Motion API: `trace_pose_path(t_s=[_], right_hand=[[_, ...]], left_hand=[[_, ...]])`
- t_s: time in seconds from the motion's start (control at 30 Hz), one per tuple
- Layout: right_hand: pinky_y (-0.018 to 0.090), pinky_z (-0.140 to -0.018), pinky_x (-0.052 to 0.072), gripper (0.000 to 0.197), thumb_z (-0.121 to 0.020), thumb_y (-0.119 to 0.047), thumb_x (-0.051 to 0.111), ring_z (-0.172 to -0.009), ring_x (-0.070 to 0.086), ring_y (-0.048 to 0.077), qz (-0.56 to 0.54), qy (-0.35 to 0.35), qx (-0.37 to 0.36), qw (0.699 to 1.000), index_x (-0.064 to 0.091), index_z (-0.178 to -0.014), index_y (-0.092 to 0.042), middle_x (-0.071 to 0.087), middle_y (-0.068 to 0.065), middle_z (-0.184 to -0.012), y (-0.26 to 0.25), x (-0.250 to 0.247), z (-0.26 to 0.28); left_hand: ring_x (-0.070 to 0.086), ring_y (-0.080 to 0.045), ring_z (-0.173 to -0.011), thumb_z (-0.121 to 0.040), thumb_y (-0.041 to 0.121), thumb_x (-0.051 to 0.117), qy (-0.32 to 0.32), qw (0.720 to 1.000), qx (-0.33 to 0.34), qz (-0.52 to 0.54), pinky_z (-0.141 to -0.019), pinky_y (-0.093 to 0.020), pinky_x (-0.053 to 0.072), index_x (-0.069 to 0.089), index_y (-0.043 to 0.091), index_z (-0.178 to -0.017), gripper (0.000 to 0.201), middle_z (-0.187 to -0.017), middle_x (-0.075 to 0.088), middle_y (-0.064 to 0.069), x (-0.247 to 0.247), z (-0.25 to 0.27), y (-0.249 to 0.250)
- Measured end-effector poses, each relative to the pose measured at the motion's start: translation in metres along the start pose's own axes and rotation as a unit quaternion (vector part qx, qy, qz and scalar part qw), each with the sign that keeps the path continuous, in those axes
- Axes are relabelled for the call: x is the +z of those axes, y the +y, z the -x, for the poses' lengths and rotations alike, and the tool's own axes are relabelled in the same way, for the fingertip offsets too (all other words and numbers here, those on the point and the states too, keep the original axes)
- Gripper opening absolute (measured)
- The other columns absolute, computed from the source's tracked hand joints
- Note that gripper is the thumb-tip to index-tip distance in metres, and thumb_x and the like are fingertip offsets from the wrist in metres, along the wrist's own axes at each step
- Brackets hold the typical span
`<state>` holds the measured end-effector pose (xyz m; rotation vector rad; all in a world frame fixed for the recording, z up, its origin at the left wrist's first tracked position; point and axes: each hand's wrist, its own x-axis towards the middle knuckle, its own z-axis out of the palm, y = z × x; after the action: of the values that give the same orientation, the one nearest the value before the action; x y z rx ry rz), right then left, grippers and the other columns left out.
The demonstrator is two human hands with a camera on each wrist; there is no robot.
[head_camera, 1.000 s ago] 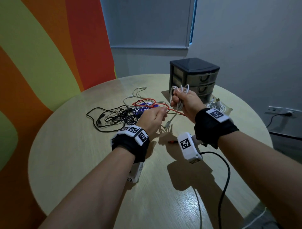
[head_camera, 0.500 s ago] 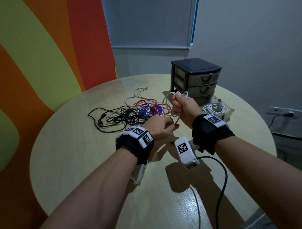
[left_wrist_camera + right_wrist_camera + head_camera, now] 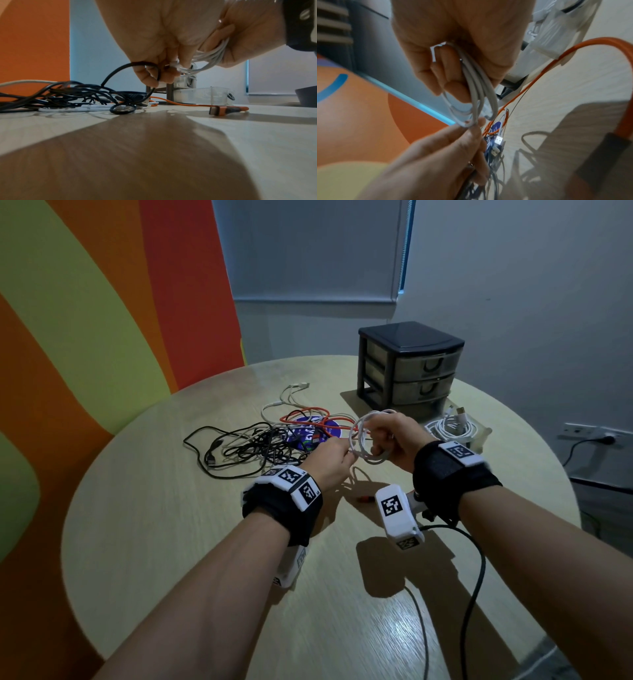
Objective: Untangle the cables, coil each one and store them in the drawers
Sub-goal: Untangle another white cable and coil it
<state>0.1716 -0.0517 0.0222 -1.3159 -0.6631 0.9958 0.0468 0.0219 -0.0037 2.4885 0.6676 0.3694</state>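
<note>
My right hand grips a coiled white cable above the table, its loops wound round the fingers. My left hand pinches the lower end of the same white cable between thumb and fingertips. A tangle of black cables lies on the table to the left, with an orange cable and thin white cables behind it. The orange cable's plug lies on the table under my hands. The dark drawer unit stands behind, its lowest slot open.
A clear drawer taken out of the unit sits to its right, holding a coiled white cable. A blue round sticker lies under the cables. A black lead trails from my right wrist across the round table.
Both hands have come lower and nearer to me. My left hand has closed in on the coil, and the white cable's loose tail is now wound into the loops.
</note>
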Motion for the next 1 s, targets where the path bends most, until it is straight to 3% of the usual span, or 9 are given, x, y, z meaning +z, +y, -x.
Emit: trace_pose_path(t_s=[0.07,0.13,0.23,0.37,0.5,0.6,0.73,0.83,1.0], right_hand=[[0.019,-0.036,0.026,0.022,-0.084,0.003,0.046,-0.032,0.024,0.007,0.017,0.002,0.015,1.000,0.040,-0.069,-0.012,0.027,-0.007,-0.039,0.000,0.007,0.000],[0.019,-0.034,0.024,0.029,-0.085,0.000,0.046,-0.031,0.023,0.007,0.034,-0.011,0.024,0.999,0.037,-0.062,-0.014,0.024,-0.008,-0.039,0.000,0.015,0.004],[0.018,-0.034,0.023,0.044,-0.092,-0.021,0.050,-0.033,0.021,0.008,0.022,-0.064,0.034,0.997,0.030,-0.053,-0.019,0.022,-0.007,-0.041,-0.005,0.018,0.010],[0.018,-0.036,0.018,0.067,-0.095,-0.055,0.030,-0.035,0.018,0.009,0.051,-0.162,0.051,0.984,0.028,-0.040,-0.018,0.022,-0.006,-0.040,-0.011,0.013,0.013],[0.018,-0.037,0.016,0.076,-0.091,-0.067,0.017,-0.033,0.017,0.009,0.085,-0.195,0.078,0.974,0.031,-0.034,-0.018,0.021,-0.005,-0.037,-0.005,0.011,0.013],[0.019,-0.037,0.020,0.074,-0.089,-0.068,0.020,-0.035,0.018,0.010,0.091,-0.173,0.066,0.978,0.033,-0.038,-0.016,0.022,-0.005,-0.038,-0.001,0.010,0.011],[0.023,-0.049,0.031,0.065,-0.087,-0.069,0.033,-0.042,0.027,0.012,0.065,-0.041,0.043,0.996,0.041,-0.052,-0.015,0.032,-0.004,-0.043,0.007,0.012,0.007],[0.024,-0.050,0.039,0.059,-0.090,-0.064,0.034,-0.044,0.035,0.013,0.057,0.035,0.021,0.998,0.048,-0.062,-0.013,0.040,-0.002,-0.044,0.008,0.013,0.004],[0.027,-0.054,0.042,0.066,-0.093,-0.062,0.028,-0.046,0.048,0.015,-0.023,0.027,0.046,0.998,0.058,-0.076,-0.006,0.052,0.005,-0.055,0.012,0.008,-0.001]], left_hand=[[0.050,-0.026,-0.098,-0.092,0.015,0.045,-0.007,1.000,-0.004,0.015,-0.075,-0.027,0.031,0.057,0.003,-0.109,0.024,-0.107,0.057,-0.017,-0.002,0.002,0.002],[0.050,-0.022,-0.090,-0.083,0.029,0.045,-0.020,0.999,-0.002,0.051,-0.073,-0.030,0.035,0.057,0.005,-0.106,0.035,-0.102,0.058,-0.014,-0.003,0.004,0.004],[0.057,-0.026,-0.085,-0.074,0.037,0.042,-0.026,0.994,-0.016,0.101,-0.075,-0.042,0.046,0.059,0.003,-0.100,0.046,-0.096,0.063,-0.018,-0.006,0.006,0.009],[0.052,-0.020,-0.099,-0.095,0.032,0.039,-0.026,0.993,-0.052,0.099,-0.081,-0.030,0.037,0.052,0.009,-0.120,0.037,-0.115,0.059,-0.009,-0.005,0.006,0.009],[0.054,-0.026,-0.104,-0.085,0.039,0.041,-0.028,0.995,-0.070,0.063,-0.082,-0.031,0.040,0.044,0.009,-0.129,0.053,-0.113,0.058,-0.012,-0.002,0.006,0.006],[0.054,-0.029,-0.103,-0.094,0.026,0.045,-0.008,0.996,-0.071,0.044,-0.080,-0.032,0.040,0.044,0.007,-0.127,0.038,-0.114,0.058,-0.017,-0.002,0.005,0.004],[0.056,-0.031,-0.093,-0.099,0.024,0.038,0.052,0.996,-0.065,0.016,-0.074,-0.033,0.040,0.052,0.002,-0.114,0.030,-0.102,0.061,-0.019,-0.001,0.003,0.004],[0.057,-0.033,-0.091,-0.100,0.022,0.036,0.079,0.995,-0.067,0.001,-0.070,-0.032,0.038,0.055,-0.001,-0.108,0.031,-0.097,0.062,-0.021,-0.002,0.002,0.004],[0.055,-0.033,-0.092,-0.099,0.019,0.036,0.106,0.991,-0.083,-0.014,-0.065,-0.029,0.031,0.055,-0.004,-0.107,0.031,-0.099,0.061,-0.023,-0.004,0.002,0.005]])
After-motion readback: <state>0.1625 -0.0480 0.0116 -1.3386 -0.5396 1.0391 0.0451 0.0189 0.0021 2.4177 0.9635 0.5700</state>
